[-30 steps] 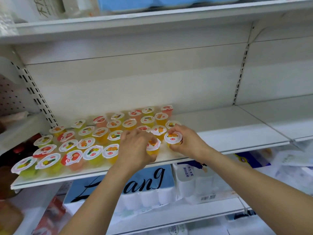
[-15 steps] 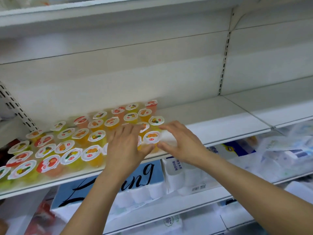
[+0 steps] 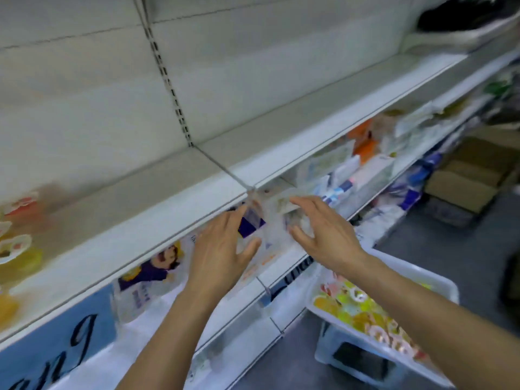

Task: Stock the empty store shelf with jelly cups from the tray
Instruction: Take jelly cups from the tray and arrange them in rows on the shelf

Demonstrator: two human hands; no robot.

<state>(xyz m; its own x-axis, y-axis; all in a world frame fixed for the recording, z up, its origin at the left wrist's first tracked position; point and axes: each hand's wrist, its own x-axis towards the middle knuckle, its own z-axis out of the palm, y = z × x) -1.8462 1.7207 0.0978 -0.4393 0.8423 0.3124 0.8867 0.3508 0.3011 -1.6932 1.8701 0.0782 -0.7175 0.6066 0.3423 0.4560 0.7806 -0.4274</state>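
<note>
Below white metal shelf point(image 3: 157, 209): blue pack point(image 3: 53, 344) lettered "n9" (partial); left hand point(image 3: 222, 249), right hand point(image 3: 323, 235) fingers spread, empty.

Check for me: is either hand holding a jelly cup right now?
No: the left hand and right hand are both open and empty in front of the shelf.

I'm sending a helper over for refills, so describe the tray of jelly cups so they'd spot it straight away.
Find the long white store shelf; the jelly cups already stocked sit at its left end. Look low to its right, under the person's right forearm, over the grey floor. There is the white tray, the only container heaped with loose yellow, green and orange jelly cups, unlike the cardboard boxes beyond.
</note>
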